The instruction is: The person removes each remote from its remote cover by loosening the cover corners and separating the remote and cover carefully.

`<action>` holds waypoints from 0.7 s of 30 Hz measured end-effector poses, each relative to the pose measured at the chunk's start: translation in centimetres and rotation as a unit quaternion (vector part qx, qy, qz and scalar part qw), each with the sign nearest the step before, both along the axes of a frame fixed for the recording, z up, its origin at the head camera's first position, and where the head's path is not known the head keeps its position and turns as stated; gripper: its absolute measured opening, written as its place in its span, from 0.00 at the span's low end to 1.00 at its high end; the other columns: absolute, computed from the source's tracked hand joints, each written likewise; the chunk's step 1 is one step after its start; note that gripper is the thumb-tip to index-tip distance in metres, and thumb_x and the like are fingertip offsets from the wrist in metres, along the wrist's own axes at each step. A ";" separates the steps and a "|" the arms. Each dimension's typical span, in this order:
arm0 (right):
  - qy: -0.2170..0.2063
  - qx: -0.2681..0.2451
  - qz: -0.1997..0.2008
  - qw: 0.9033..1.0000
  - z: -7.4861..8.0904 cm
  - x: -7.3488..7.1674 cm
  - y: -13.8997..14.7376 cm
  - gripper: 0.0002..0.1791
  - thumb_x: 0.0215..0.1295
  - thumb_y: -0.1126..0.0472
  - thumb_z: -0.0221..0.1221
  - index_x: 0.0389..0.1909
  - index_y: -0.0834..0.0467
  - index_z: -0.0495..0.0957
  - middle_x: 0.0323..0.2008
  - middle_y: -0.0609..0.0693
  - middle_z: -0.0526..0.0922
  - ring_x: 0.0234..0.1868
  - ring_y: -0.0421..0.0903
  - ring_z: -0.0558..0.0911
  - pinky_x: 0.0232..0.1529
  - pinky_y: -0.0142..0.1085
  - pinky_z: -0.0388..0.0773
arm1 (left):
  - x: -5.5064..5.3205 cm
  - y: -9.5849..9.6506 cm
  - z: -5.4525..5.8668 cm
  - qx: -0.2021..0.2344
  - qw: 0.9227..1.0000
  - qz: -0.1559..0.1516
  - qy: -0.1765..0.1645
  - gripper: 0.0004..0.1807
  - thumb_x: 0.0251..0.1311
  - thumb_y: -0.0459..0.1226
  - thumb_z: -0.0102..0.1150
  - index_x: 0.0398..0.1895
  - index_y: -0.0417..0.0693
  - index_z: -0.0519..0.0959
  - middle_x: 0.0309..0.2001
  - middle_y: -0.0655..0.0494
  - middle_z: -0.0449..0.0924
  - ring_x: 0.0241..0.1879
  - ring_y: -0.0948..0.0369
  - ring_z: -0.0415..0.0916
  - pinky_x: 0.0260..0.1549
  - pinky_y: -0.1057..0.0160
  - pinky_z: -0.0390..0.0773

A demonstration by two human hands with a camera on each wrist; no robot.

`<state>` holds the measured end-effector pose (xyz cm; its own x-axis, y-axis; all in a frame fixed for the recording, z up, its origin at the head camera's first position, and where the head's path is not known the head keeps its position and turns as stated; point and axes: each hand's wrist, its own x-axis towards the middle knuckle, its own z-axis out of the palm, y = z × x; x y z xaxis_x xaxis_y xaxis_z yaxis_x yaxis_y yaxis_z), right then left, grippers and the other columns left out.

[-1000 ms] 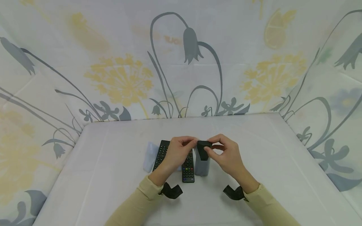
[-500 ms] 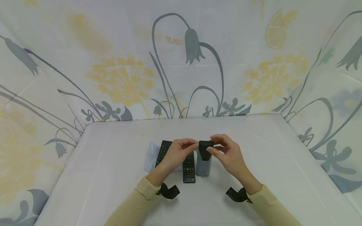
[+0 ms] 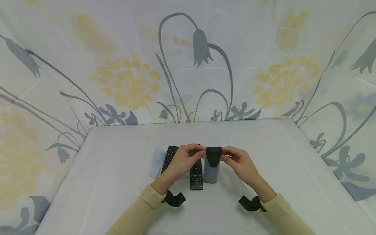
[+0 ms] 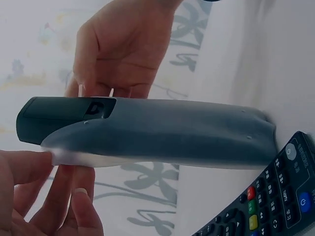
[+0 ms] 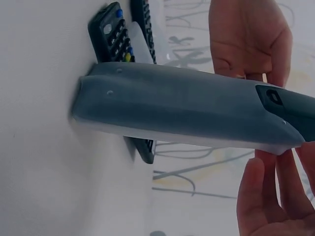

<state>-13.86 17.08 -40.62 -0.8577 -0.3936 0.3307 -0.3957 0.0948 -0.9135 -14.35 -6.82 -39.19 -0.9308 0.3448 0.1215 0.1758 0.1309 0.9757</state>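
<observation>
A black remote control [image 3: 213,156] stands on end, most of its length inside a translucent sleeve [image 3: 211,175] whose lower end is at the table. The bare end of the remote [image 4: 59,115] sticks out past the sleeve's slanted opening in the left wrist view. My left hand [image 3: 188,159] pinches the sleeve's edge at the left of this opening. On the other side, the thumb and fingers of my right hand [image 3: 241,164] pinch the edge too; in the right wrist view the right hand [image 5: 280,196] is at the sleeve's rim [image 5: 275,147].
Just left of the sleeved remote lies a second remote [image 3: 196,178] with coloured buttons. Another remote [image 3: 170,156] is partly behind my left hand, beside a pale translucent sleeve [image 3: 157,164]. White cloth covers the table [image 3: 123,182], and a flower-patterned curtain [image 3: 123,42] stands behind it.
My right thumb has left the front of the remote's top, and the right hand has shifted right to the sleeve's edge. My left hand keeps its pinch, and the remote stays upright.
</observation>
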 end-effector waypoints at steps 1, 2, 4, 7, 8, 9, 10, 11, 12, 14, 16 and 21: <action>-0.001 0.002 -0.002 1.000 0.0 0.0 0.0 0.14 0.69 0.76 0.54 0.54 0.71 0.77 0.47 0.48 0.83 0.46 0.41 0.82 0.48 0.33 0.80 | 0.2 0.0 0.4 0.001 1.000 0.000 0.004 0.10 0.68 0.33 0.60 0.49 0.41 0.84 0.47 0.49 0.84 0.47 0.48 0.81 0.47 0.60 0.78; -0.001 0.003 -0.005 1.000 0.1 0.0 -0.1 0.14 0.69 0.76 0.55 0.54 0.71 0.78 0.47 0.48 0.84 0.46 0.41 0.83 0.47 0.33 0.80 | 0.5 0.0 0.8 0.000 1.000 0.001 0.008 0.10 0.68 0.32 0.60 0.49 0.39 0.83 0.47 0.48 0.84 0.48 0.47 0.81 0.47 0.61 0.78; 0.000 0.002 -0.009 1.000 0.2 0.0 -0.1 0.14 0.69 0.75 0.56 0.53 0.71 0.78 0.47 0.47 0.84 0.44 0.41 0.83 0.45 0.34 0.81 | 0.9 0.0 1.7 0.000 1.000 0.004 0.014 0.11 0.68 0.30 0.59 0.50 0.37 0.83 0.47 0.45 0.84 0.47 0.45 0.81 0.46 0.62 0.78; 0.001 -0.004 -0.013 1.000 0.2 0.0 -0.2 0.14 0.67 0.78 0.55 0.51 0.72 0.78 0.44 0.47 0.84 0.43 0.41 0.82 0.44 0.34 0.81 | 1.8 0.1 3.1 -0.008 1.000 0.011 0.014 0.11 0.66 0.28 0.60 0.50 0.35 0.83 0.46 0.43 0.84 0.44 0.49 0.82 0.43 0.62 0.79; 0.000 -0.006 -0.013 1.000 0.2 0.0 -0.2 0.13 0.67 0.79 0.55 0.51 0.72 0.79 0.44 0.48 0.84 0.42 0.41 0.82 0.44 0.34 0.81 | 1.8 0.1 3.1 -0.012 1.000 0.012 0.018 0.11 0.66 0.28 0.60 0.50 0.35 0.83 0.46 0.44 0.84 0.42 0.52 0.82 0.42 0.63 0.79; 0.000 -0.008 -0.013 1.000 0.2 0.0 -0.2 0.13 0.66 0.79 0.54 0.50 0.72 0.79 0.43 0.49 0.84 0.42 0.41 0.82 0.44 0.34 0.81 | 1.9 0.1 3.1 -0.016 1.000 0.014 0.023 0.11 0.66 0.29 0.60 0.50 0.36 0.83 0.45 0.45 0.84 0.41 0.55 0.82 0.40 0.64 0.79; 0.000 -0.011 -0.011 1.000 0.2 0.0 -0.2 0.13 0.66 0.80 0.54 0.50 0.72 0.79 0.42 0.50 0.83 0.42 0.41 0.82 0.44 0.33 0.81 | 2.0 0.1 3.1 -0.019 0.999 0.016 0.031 0.11 0.65 0.29 0.61 0.50 0.36 0.83 0.44 0.45 0.85 0.39 0.56 0.81 0.39 0.64 0.79; -0.001 -0.014 -0.009 1.000 0.2 0.0 -0.2 0.13 0.66 0.80 0.54 0.49 0.72 0.78 0.42 0.50 0.83 0.42 0.41 0.82 0.44 0.32 0.80 | 2.1 0.1 3.1 -0.023 0.999 0.019 0.038 0.11 0.65 0.29 0.61 0.49 0.37 0.84 0.43 0.45 0.85 0.38 0.58 0.81 0.38 0.64 0.78; -0.002 -0.015 -0.007 1.000 0.2 0.1 -0.2 0.13 0.66 0.80 0.54 0.50 0.72 0.78 0.42 0.50 0.83 0.43 0.41 0.82 0.45 0.32 0.80 | 2.1 0.1 3.1 -0.026 0.998 0.022 0.045 0.11 0.65 0.29 0.61 0.49 0.37 0.84 0.42 0.45 0.85 0.37 0.59 0.81 0.37 0.64 0.78; -0.003 -0.017 -0.003 1.000 0.2 0.1 -0.2 0.13 0.67 0.79 0.54 0.50 0.72 0.78 0.43 0.50 0.83 0.44 0.41 0.83 0.46 0.32 0.80 | 2.2 0.1 3.2 -0.032 0.998 0.029 0.054 0.11 0.65 0.28 0.61 0.48 0.37 0.84 0.40 0.45 0.85 0.36 0.58 0.81 0.36 0.65 0.78; 0.002 -0.016 -0.003 1.000 0.1 0.1 -0.2 0.13 0.66 0.79 0.55 0.51 0.73 0.78 0.43 0.50 0.83 0.44 0.41 0.83 0.46 0.32 0.80 | 2.2 0.1 3.2 -0.034 0.997 0.035 0.059 0.10 0.64 0.27 0.61 0.48 0.36 0.84 0.39 0.45 0.85 0.35 0.58 0.81 0.34 0.66 0.78; 0.012 -0.014 -0.015 1.000 0.1 0.1 -0.3 0.12 0.65 0.80 0.56 0.48 0.72 0.79 0.41 0.48 0.84 0.41 0.41 0.83 0.42 0.32 0.81 | 1.2 0.2 1.2 -0.041 0.997 0.043 0.057 0.11 0.63 0.27 0.62 0.48 0.38 0.84 0.37 0.47 0.85 0.33 0.63 0.79 0.31 0.68 0.76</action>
<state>-13.79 16.76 -40.54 -0.8612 -0.3571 0.3616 -0.4142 0.0810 -0.9066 -13.18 -6.62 -38.02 -0.9391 0.2771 0.2030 0.2698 0.2290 0.9353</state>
